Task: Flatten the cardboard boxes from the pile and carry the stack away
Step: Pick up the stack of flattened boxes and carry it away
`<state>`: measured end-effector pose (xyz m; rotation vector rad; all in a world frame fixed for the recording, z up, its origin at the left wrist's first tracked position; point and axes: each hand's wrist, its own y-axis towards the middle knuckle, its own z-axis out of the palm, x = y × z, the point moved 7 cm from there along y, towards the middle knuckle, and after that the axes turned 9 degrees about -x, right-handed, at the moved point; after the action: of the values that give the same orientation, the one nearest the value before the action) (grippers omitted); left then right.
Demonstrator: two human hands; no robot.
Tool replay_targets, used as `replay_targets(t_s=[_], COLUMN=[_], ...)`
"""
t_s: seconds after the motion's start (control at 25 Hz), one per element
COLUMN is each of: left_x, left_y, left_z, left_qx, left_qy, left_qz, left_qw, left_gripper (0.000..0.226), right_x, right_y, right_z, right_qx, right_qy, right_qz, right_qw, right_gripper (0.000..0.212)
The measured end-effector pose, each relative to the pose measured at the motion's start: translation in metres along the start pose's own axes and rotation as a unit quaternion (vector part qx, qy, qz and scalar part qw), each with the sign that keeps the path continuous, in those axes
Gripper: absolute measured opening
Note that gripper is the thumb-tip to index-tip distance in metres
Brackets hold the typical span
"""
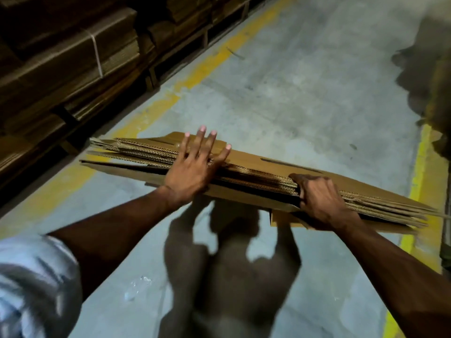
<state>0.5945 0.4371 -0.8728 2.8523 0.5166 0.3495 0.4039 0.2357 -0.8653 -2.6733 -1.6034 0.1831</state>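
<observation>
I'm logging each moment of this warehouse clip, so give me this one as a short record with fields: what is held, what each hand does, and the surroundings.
held item: stack of flattened cardboard boxes, carried off the floor, corrugated edges facing the camera
left hand: flat on the stack's edge, fingers spread straight
right hand: grips the stack's near edge, fingers curled round it
floor: grey concrete floor with yellow painted lines
left side: bundled cardboard on pallets
task stage: boxes already flat, stack in hand
</observation>
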Motion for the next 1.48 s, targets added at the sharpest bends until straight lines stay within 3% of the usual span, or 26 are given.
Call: replay_targets(t_s=[0.08,0.2,0.28,0.32,0.36,0.48,0.56,0.64,0.76,0.84,0.96,1.28,1.48], left_x=[0.008,0.013,0.009,0.009,0.008,0.003,0.006,0.009,0.009,0.004,0.003,-0.012,-0.015], left_y=[0.013,0.024,0.024,0.024,0.024,0.019,0.024,0.03,0.03,0.02,0.015,0.04,0.095], left_z=[0.006,0.007,0.01,0.011,0.012,0.016,0.013,0.01,0.003,0.01,-0.002,-0.135,-0.28], left_qx=[0.06,0.081,0.099,0.108,0.114,0.118,0.121,0.115,0.082,0.083,0.064,0.134,0.087], left_qy=[-0.008,0.007,0.03,0.041,0.043,0.06,0.069,0.06,0.078,0.083,0.097,0.028,0.011], left_qz=[0.011,0.034,0.052,0.056,0.067,0.082,0.065,0.051,0.04,0.053,0.075,0.102,0.138], left_qw=[0.998,0.996,0.993,0.992,0.99,0.988,0.988,0.99,0.993,0.992,0.99,0.985,0.987], left_gripper=[0.102,0.074,0.07,0.068,0.066,0.064,0.072,0.078,0.079,0.062,0.031,0.033,0.032], right_x=[0.001,-0.007,-0.009,-0.007,-0.004,0.002,0.0,-0.004,-0.006,-0.002,0.006,-0.023,-0.064], right_y=[0.004,0.003,-0.015,-0.025,-0.031,-0.025,-0.011,-0.002,0.004,0.0,-0.015,-0.073,-0.114], right_z=[-0.001,-0.002,0.007,0.014,0.02,0.026,0.022,0.024,0.022,0.017,0.005,-0.131,-0.281], right_qx=[0.022,0.093,0.149,0.147,0.113,-0.044,-0.088,-0.075,-0.047,-0.044,-0.04,-0.014,-0.021], right_qy=[0.017,0.13,0.143,0.096,0.035,-0.035,-0.023,-0.02,-0.025,-0.03,-0.048,-0.067,-0.082], right_qz=[-0.017,-0.027,0.0,-0.001,-0.007,0.029,0.073,0.07,0.052,0.044,0.035,0.054,0.106], right_qw=[0.999,0.987,0.978,0.984,0.993,0.998,0.993,0.995,0.997,0.998,0.997,0.996,0.991], right_gripper=[0.054,0.063,0.109,0.131,0.14,0.124,0.113,0.102,0.067,0.056,0.053,0.054,0.053])
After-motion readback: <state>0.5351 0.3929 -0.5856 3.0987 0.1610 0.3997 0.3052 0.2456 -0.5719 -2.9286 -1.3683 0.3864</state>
